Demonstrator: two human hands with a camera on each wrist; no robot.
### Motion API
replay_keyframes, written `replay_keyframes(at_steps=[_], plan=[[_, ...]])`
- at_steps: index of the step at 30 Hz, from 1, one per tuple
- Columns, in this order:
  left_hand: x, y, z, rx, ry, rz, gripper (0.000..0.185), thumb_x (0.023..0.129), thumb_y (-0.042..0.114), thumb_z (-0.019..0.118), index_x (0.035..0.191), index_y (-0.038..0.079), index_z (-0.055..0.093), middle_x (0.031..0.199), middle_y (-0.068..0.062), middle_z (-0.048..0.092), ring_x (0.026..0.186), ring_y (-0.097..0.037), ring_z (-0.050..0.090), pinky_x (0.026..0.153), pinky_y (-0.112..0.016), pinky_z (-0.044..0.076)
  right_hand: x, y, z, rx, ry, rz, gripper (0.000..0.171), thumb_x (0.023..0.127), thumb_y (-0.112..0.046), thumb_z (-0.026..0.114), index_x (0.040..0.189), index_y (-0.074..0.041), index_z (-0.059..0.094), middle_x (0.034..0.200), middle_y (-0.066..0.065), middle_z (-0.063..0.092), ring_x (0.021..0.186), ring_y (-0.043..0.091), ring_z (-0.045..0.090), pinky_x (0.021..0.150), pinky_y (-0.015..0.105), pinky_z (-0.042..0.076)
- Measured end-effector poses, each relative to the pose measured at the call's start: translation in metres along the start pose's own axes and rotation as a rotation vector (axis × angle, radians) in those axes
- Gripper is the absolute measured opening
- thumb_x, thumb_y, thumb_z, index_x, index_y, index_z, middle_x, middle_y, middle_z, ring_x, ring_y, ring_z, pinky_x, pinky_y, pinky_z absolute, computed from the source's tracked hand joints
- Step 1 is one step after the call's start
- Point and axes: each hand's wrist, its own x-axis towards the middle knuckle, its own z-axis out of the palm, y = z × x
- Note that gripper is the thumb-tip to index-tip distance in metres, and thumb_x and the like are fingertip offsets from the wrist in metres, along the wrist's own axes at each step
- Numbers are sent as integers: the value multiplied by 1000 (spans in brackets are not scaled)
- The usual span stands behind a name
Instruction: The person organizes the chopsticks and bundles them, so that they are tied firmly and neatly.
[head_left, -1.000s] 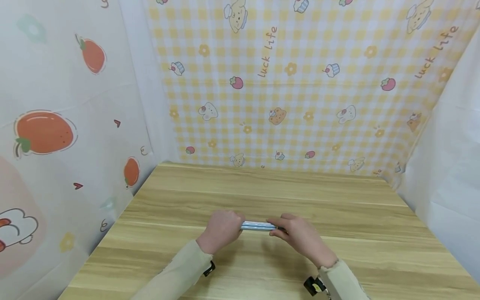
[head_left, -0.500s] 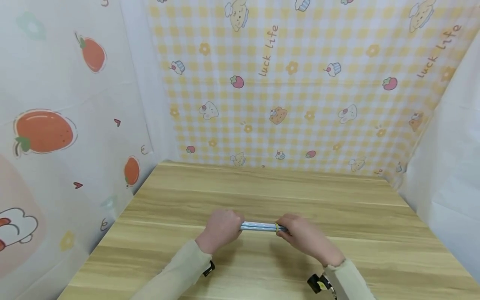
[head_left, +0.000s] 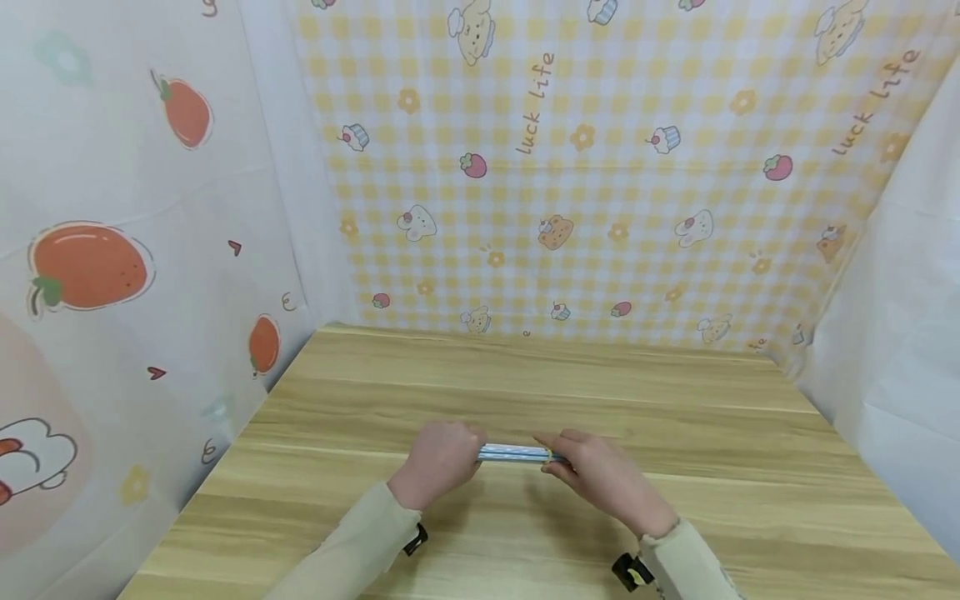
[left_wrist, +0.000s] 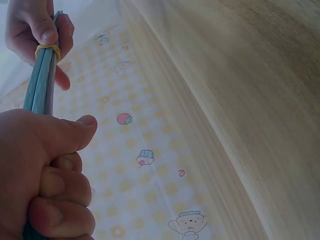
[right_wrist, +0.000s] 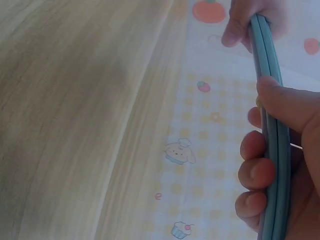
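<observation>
A bundle of slender blue chopsticks (head_left: 513, 452) with a light pattern is held level above the table between both hands. My left hand (head_left: 441, 462) grips one end in a fist, its fingers curled round the sticks in the left wrist view. At the other end, my right hand (head_left: 603, 479) holds the bundle, its thumb lying along the sticks and its fingers curled beneath in the right wrist view. A yellow rubber band (left_wrist: 47, 49) circles the bundle by the right thumb and fingertips. The stick ends inside the left fist are hidden.
Under the hands lies a wood-grain table (head_left: 525, 383). Behind it hangs a yellow checked cloth (head_left: 585, 192), with a white fruit-print cloth (head_left: 217, 192) on the left and a white sheet (head_left: 900, 292) on the right. Both wrists wear a small black camera.
My right hand shifted a little right along the chopsticks, then back left, the rubber band moving slightly with it. My left hand has stayed almost in place, gripping the bundle.
</observation>
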Motion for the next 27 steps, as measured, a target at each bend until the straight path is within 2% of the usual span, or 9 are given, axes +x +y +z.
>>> replay_keyframes(at_steps=[4, 13, 17, 20, 23, 25, 27], plan=[[0, 1, 1, 38, 9, 5, 29, 72, 19, 75, 57, 19, 51, 46, 10, 42, 43, -2, 20, 35, -17, 19, -1, -2, 4, -68, 49, -10, 44, 80, -31, 74, 121, -17, 66, 69, -13, 54, 54, -6, 35, 48, 13, 33], [0, 2, 2, 37, 36, -6, 29, 71, 19, 75, 57, 20, 51, 46, 11, 42, 43, -2, 22, 34, -19, 22, -1, -3, 11, -204, 122, -4, 51, 75, -43, 74, 123, -27, 65, 61, -14, 48, 48, -4, 27, 40, 13, 23], [1, 3, 1, 28, 32, -8, 26, 72, 19, 75, 59, 20, 52, 47, 11, 43, 42, -2, 24, 34, -19, 22, 2, -5, 12, -308, 131, -45, 54, 77, -53, 68, 126, -30, 62, 54, -14, 44, 45, -3, 23, 39, 13, 17], [1, 2, 1, 22, 26, -12, 26, 73, 19, 74, 59, 20, 52, 47, 11, 42, 43, -2, 23, 35, -19, 21, 5, -7, 13, -344, 108, -57, 55, 81, -59, 61, 129, -31, 60, 52, -14, 45, 44, -3, 23, 38, 13, 14], [1, 2, 1, 10, 15, -16, 26, 74, 17, 73, 58, 20, 53, 47, 11, 42, 43, -2, 22, 36, -18, 20, 6, -8, 11, -306, 72, -26, 58, 81, -59, 60, 130, -28, 58, 56, -13, 51, 45, -3, 26, 38, 13, 18], [1, 1, 0, 1, 12, -15, 25, 75, 16, 73, 59, 19, 53, 48, 11, 43, 44, -2, 22, 36, -17, 20, 5, -9, 8, -238, 45, 10, 58, 81, -56, 63, 129, -24, 60, 62, -12, 54, 48, -3, 31, 40, 14, 23], [0, 1, -1, -17, 5, -11, 28, 75, 13, 71, 57, 19, 50, 47, 11, 39, 45, -2, 19, 37, -16, 16, 4, -10, 2, -146, 17, 48, 50, 81, -48, 69, 121, -19, 65, 69, -12, 54, 52, -2, 34, 44, 15, 30]])
